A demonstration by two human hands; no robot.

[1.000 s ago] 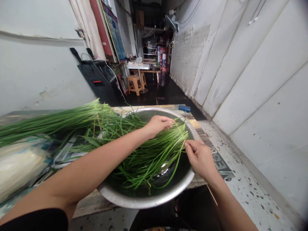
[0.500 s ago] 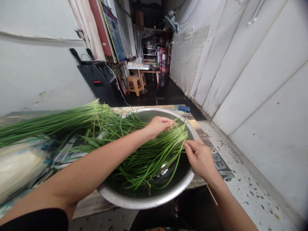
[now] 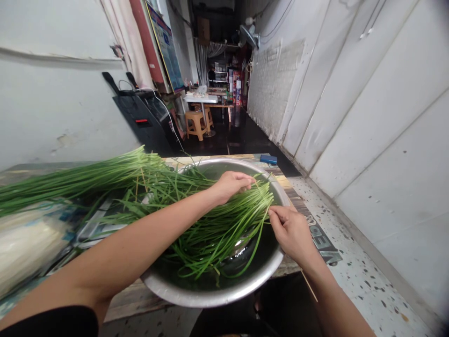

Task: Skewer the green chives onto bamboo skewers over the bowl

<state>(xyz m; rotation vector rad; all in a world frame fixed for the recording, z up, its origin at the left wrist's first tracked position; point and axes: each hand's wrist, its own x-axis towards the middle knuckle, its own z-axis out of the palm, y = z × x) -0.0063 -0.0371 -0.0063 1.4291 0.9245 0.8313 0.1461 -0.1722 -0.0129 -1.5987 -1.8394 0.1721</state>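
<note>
A loose bunch of garlic chives [image 3: 228, 234] lies in a big metal basin [image 3: 213, 299], its pale cut ends toward the right rim. My left hand [image 3: 233, 185] reaches across the chives, finger and thumb closed on a thin straw-coloured strip [image 3: 257, 189] near the stem ends. On the other side of the stems, my right hand [image 3: 291, 229] is closed in a pinch on the same kind of strip. A straw-coloured end [image 3: 309, 286] sticks out below that hand. Whether it is one continuous strip around the bunch is hidden.
Left of the basin lies another chive bunch [image 3: 87, 175] with a straw tie. A plastic-wrapped white package [image 3: 31, 243] sits in front of it. A blue box [image 3: 268, 159] rests by the table's far edge. Beyond are stools [image 3: 195, 124] and a small table [image 3: 201, 98].
Both hands keep nearly the same pinched positions on either side of the chive stems. The whole view shifts very slightly; nothing else visibly moves.
</note>
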